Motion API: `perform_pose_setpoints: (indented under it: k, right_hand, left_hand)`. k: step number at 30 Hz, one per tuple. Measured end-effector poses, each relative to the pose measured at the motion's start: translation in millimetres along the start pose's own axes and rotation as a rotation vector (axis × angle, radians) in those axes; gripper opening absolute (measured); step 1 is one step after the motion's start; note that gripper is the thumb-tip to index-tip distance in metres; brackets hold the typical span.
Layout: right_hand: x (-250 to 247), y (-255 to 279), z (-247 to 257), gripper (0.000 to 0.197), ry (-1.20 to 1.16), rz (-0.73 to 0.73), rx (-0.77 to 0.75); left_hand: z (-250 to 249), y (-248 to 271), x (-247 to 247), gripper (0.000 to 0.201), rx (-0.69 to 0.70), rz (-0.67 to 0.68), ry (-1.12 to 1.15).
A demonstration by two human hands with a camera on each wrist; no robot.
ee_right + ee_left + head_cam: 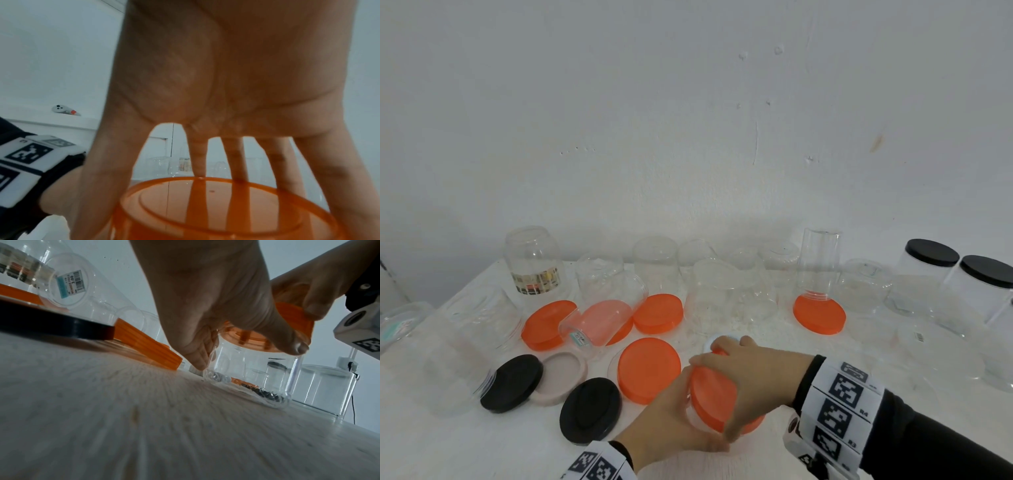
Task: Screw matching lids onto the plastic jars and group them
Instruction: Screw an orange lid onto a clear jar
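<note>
Fingers (234,160) of my right hand (753,373) spread downward and wrap the rim of an orange lid (714,399), thumb on the near side, palm hovering over its flat top; the wrist comes in from about 3 o'clock, sleeve and marker band trailing toward 4. My left hand (678,421) reaches in from 6 o'clock and curls round the clear jar (252,378) below the lid, thumb laid along the lid's lower edge, fingertips down near the table (465,442). From the head view the jar is almost wholly hidden by both hands; only a pale sliver shows at the near side. The left wrist view shows it best: it stands upright on the table, long axis vertical, mouth up, with the lid sitting tilted on the neck, its right side higher. Whether the threads have caught I cannot tell. The pair sits at the near middle of the table. At 11 o'clock from it lies another orange lid (649,368), flat, and at 9 o'clock a black lid (590,409). A white cap (711,341) peeks out behind my right knuckles, mostly covered.
</note>
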State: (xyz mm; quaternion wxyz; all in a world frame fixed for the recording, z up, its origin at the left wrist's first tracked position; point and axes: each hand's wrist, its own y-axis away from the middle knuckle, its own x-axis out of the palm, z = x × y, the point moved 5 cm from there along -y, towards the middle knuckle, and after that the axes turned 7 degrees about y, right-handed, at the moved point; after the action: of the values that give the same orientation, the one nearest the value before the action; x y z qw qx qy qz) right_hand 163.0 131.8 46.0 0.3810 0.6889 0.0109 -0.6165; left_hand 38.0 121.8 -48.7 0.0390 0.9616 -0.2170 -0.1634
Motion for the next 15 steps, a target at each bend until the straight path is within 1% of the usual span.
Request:
perform_pose_setpoints:
  k: [2, 5, 7, 8, 11, 13, 15]
  right_hand:
    - [-0.5, -1.0, 0.5, 0.1, 0.002, -0.011, 0.011]
    - [1.9, -3.2, -0.1, 0.097, 0.0, -0.068, 0.103]
    - [2.3, -2.9, -2.1, 0.099, -0.001, -0.088, 0.148]
    - [2.3, -2.6, -3.5, 0.102, -0.01, -0.067, 0.155]
    - [0.3, 1.4, -4.0, 0.11, -0.031, 0.028, 0.094]
    - [-3.0, 3.9, -1.1, 0.107, -0.021, 0.032, 0.03]
    - [-3.1, 3.0, 0.0, 0.102, -0.013, 0.011, 0.015]
  left_hand:
    - [-0.5, 0.5, 0.3, 0.101, 0.003, 0.001, 0.014]
    - [-0.3, 0.4, 0.5, 0.105, 0.01, -0.008, 0.049]
    - [-0.2, 0.3, 0.7, 0.106, 0.002, -0.011, 0.049]
    - [-0.5, 0.3, 0.7, 0.105, 0.001, -0.012, 0.04]
    - [-2.2, 0.0, 0.9, 0.1, 0.003, -0.013, -0.017]
    - [-3.4, 0.3, 1.7, 0.1, 0.004, -0.017, -0.018]
    - [-4.0, 1.5, 2.2, 0.101, 0.016, -0.03, -0.005]
